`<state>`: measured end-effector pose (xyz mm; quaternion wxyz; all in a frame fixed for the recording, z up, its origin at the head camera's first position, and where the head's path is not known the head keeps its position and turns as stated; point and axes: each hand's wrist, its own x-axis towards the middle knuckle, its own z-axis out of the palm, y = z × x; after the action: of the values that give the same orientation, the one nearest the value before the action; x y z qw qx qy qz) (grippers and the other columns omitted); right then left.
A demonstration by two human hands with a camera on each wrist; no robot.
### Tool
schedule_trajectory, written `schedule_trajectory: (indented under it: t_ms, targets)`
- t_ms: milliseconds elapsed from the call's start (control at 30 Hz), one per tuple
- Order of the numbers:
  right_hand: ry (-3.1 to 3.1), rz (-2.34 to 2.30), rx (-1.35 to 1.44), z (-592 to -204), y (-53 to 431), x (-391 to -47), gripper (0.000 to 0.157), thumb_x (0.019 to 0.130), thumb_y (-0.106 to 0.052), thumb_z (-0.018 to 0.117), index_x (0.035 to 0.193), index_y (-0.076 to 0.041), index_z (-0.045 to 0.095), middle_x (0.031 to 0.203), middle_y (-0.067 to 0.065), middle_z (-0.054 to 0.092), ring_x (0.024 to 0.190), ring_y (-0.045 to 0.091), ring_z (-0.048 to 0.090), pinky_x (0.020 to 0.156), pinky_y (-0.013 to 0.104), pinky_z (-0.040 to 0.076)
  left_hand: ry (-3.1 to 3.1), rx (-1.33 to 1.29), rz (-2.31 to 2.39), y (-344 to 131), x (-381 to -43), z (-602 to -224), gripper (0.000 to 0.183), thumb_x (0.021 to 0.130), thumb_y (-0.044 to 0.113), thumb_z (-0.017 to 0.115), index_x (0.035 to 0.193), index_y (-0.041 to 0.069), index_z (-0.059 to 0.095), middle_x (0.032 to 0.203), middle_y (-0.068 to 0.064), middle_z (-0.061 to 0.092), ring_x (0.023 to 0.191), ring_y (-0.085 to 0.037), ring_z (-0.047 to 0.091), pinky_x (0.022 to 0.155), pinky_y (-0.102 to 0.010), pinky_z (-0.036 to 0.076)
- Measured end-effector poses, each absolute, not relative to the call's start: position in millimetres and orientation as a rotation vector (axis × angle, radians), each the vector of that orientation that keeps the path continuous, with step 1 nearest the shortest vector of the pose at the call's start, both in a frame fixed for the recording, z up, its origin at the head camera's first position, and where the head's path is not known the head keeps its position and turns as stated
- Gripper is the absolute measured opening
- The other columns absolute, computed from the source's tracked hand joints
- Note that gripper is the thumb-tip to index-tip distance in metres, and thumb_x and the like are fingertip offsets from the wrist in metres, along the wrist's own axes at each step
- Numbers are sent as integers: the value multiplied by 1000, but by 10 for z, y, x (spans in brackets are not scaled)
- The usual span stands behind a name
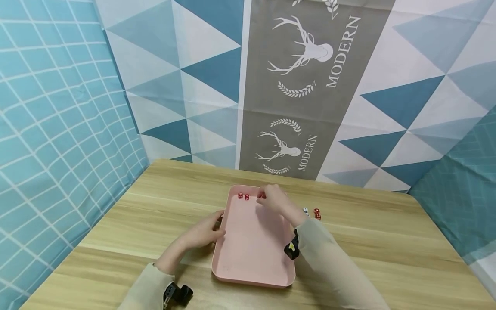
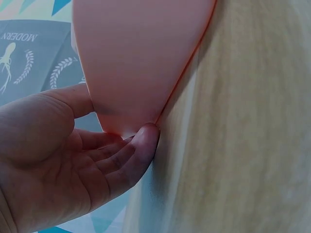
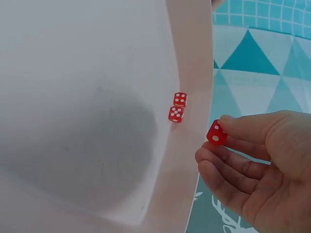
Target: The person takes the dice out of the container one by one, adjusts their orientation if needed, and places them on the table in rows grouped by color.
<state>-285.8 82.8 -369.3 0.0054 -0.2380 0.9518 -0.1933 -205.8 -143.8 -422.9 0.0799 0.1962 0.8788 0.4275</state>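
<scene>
A shallow pink tray lies lengthwise on the wooden table. At its left side my left hand grips the tray, thumb at the rim and fingers against the outer wall. Over the far right end, my right hand pinches a red die with white dots between thumb and fingers. The held die is above the tray's far wall in the right wrist view. Two more red dice, one die close against another die, sit inside along the far wall.
To the right of the tray, white dice and red dice lie on the table, partly behind my right forearm. A patterned cloth hangs behind the table, and a blue checked cloth hangs along the left.
</scene>
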Motion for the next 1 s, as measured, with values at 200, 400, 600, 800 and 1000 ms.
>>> schedule_trajectory:
  t_ms: [200,400,600,800,1000]
  targets:
    - [3005,-663,-753,-3635,983,-2769,9,83,-11,62,86,-4,68,79,4,65,69,12,55,63,26,47,2634,597,1269,-1415,-2057,-4208,55,86,6,53,136,-7,32,115,-21,56,97,-24,55,67,-27,48]
    - [3048,-676,-761,-3621,1230,-2696,10,82,-9,63,85,-2,68,78,4,65,71,13,57,67,29,48,2613,573,1287,-1422,-2052,-4226,56,86,6,53,136,-6,31,116,-21,55,97,-24,54,66,-29,48]
    - [3071,-676,-761,-3618,1413,-2671,8,82,-11,63,84,-4,67,76,3,64,70,12,58,65,28,48,2643,575,1280,-1434,-2060,-4221,55,85,6,53,135,-6,33,119,-20,54,104,-25,55,76,-32,47]
    - [3072,-683,-792,-3596,1505,-2599,9,83,-13,63,86,-6,67,75,1,62,66,11,53,61,27,45,2651,577,1270,-1436,-2047,-4208,56,85,6,53,135,-7,33,119,-21,54,103,-25,54,78,-33,47]
    - [3088,-693,-823,-3619,1622,-2537,8,82,-10,63,86,-5,66,74,1,62,66,11,55,61,27,46,2661,577,1259,-1435,-2045,-4211,56,85,7,53,135,-6,33,119,-20,54,101,-23,54,76,-31,47]
